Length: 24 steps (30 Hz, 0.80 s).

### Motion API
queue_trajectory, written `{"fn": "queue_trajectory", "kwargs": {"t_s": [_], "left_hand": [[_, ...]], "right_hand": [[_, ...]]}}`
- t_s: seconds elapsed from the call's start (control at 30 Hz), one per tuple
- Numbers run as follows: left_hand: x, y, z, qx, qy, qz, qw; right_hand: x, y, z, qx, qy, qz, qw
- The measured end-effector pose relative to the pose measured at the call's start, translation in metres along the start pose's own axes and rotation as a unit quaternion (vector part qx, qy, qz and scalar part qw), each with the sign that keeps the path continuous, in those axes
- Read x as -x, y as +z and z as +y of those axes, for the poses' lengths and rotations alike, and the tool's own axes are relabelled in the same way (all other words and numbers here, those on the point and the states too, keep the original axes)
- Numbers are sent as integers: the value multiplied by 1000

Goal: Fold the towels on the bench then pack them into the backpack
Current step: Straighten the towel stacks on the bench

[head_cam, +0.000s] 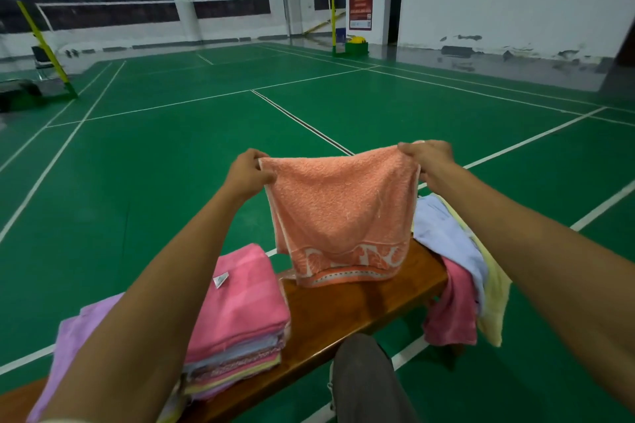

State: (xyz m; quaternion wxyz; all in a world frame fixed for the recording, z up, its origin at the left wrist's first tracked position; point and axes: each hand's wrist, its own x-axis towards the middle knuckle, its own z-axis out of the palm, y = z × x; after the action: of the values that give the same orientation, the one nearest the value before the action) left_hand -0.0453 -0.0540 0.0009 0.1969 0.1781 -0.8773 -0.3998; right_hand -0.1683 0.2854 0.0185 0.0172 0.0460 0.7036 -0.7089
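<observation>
The left hand and right hand are each pinching a top corner of an orange towel, holding it spread above the wooden bench, its patterned hem hanging just over the seat. A folded stack topped by a pink towel is lying at seven o'clock; unfolded towels are draping off the bench end at three o'clock.

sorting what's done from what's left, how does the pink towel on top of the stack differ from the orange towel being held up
The pink towel is folded flat on a stack on the bench; the orange towel hangs in the air, pinched at its top corners by the left hand and right hand. The pink one looks plain with a small tag; the orange one has a patterned band along its bottom edge. Both are terry cloth.
</observation>
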Motion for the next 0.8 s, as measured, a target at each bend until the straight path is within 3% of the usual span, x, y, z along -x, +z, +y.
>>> {"fn": "queue_trajectory", "kwargs": {"t_s": [0.1, 0.23, 0.43, 0.5, 0.57, 0.67, 0.73, 0.8], "left_hand": [[3, 5, 4, -3, 20, -27, 999], [4, 14, 13, -168, 126, 36, 977], [1, 14, 23, -218, 120, 72, 966], [-3, 15, 25, -147, 95, 89, 981], [-5, 17, 27, 44, 4, 103, 994], [0, 24, 30, 265, -147, 63, 951], [0, 24, 31, 320, -173, 41, 931], [1, 16, 32, 350, -162, 21, 922]], "right_hand": [[2, -5, 3, -15, -12, 16, 1000], [0, -11, 0, 26, -13, 14, 999], [-3, -16, -12, 77, -67, 46, 994], [-5, -16, -13, 66, -57, 38, 995], [-3, -15, -12, 44, -29, 32, 998], [-1, -11, -14, -27, 19, 22, 999], [0, -11, -20, -109, 29, 30, 993], [-2, -12, -22, -88, 30, 27, 995]]}}
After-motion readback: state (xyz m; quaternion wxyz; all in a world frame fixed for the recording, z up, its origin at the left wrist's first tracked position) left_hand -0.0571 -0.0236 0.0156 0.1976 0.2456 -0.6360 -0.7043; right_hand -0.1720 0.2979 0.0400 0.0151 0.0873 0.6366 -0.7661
